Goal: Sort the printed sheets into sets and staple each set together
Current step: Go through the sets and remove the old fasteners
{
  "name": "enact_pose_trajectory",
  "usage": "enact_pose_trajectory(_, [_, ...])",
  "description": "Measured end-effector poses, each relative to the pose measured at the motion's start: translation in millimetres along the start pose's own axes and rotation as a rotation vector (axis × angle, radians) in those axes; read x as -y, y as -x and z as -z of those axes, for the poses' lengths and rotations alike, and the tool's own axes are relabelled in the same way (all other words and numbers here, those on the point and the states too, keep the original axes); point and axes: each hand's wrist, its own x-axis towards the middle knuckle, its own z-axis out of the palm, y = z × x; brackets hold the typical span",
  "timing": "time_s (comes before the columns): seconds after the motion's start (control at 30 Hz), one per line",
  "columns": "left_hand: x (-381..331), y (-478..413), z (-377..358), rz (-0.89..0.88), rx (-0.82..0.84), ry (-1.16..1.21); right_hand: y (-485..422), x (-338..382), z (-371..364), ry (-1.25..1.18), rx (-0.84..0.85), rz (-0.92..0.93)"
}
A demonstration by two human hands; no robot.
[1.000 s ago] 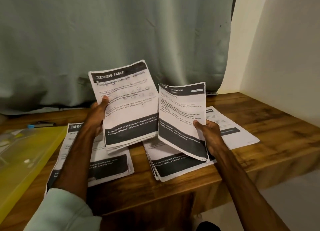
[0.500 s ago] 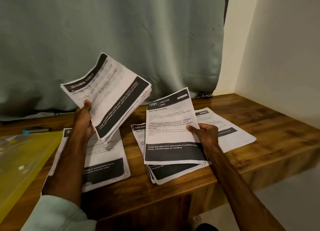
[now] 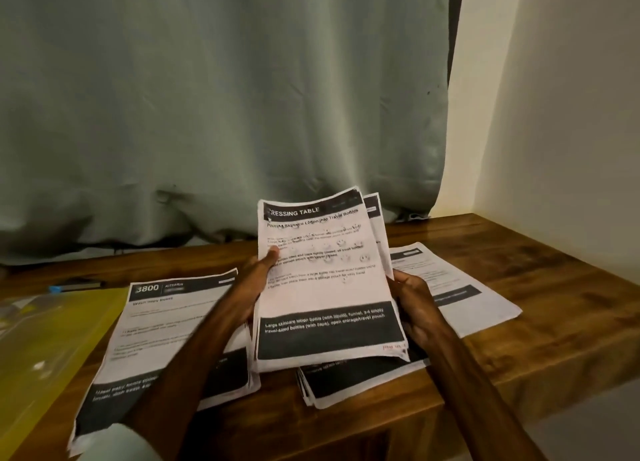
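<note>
A stack of printed sheets [image 3: 329, 287], topped by a page headed "DRESSING TABLE", is held upright over the wooden table [image 3: 519, 343]. My left hand [image 3: 256, 280] grips its left edge with the thumb on the front page. My right hand [image 3: 415, 304] holds its right edge, fingers behind the sheets. Under the held stack lies a pile [image 3: 346, 381] with dark bands. A pile headed "3800 KITCHEN" [image 3: 166, 336] lies to the left, partly under my left forearm. Another printed sheet [image 3: 460, 287] lies flat to the right.
A yellow plastic folder [image 3: 45, 343] lies at the table's left. A dark object with a blue tip [image 3: 76, 285] sits behind it. A grey-green curtain [image 3: 225, 107] hangs along the back. A white wall [image 3: 571, 114] closes the right side.
My right hand has put the "3701" sheet down on the middle pile and moved to the held stack's right edge. My left hand has swung the stack right and upright.
</note>
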Motion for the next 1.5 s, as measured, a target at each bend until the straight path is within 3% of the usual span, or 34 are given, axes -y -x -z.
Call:
enact_pose_trajectory(0.3, [2, 1, -11, -0.038, -0.026, -0.075, 2, 4, -7, -0.084, 0.091, -0.052])
enact_pose_trajectory(0.47, [-2, 10, -21, -0.168, -0.009, -0.171, 7, 3, -11, -0.084, 0.16, -0.041])
enact_pose_trajectory(0.7, [0, 18, -22, -0.407, -0.071, -0.238, -2, 12, -14, -0.015, -0.001, -0.04])
enact_pose_trajectory(0.8, [-6, 27, -31, -0.591, -0.128, -0.259, 1, 20, -21, 0.213, 0.065, 0.116])
enact_pose_trajectory(0.87, [-16, 33, -37, -0.746, -0.18, -0.24, 2, 30, -25, 0.367, 0.022, 0.249])
enact_pose_trajectory(0.97, [-34, 41, -45, -0.858, -0.206, -0.122, 5, 55, -32, 0.433, -0.009, 0.374])
enact_pose_trajectory(1.2, [-74, 61, -74, -0.914, -0.265, -0.143, 7, 78, -39, 0.321, -0.096, 0.54])
enact_pose_trajectory(1.5, [-37, 68, -76, -0.724, -0.186, -0.144, 9, 49, -26, 0.252, -0.129, 0.444])
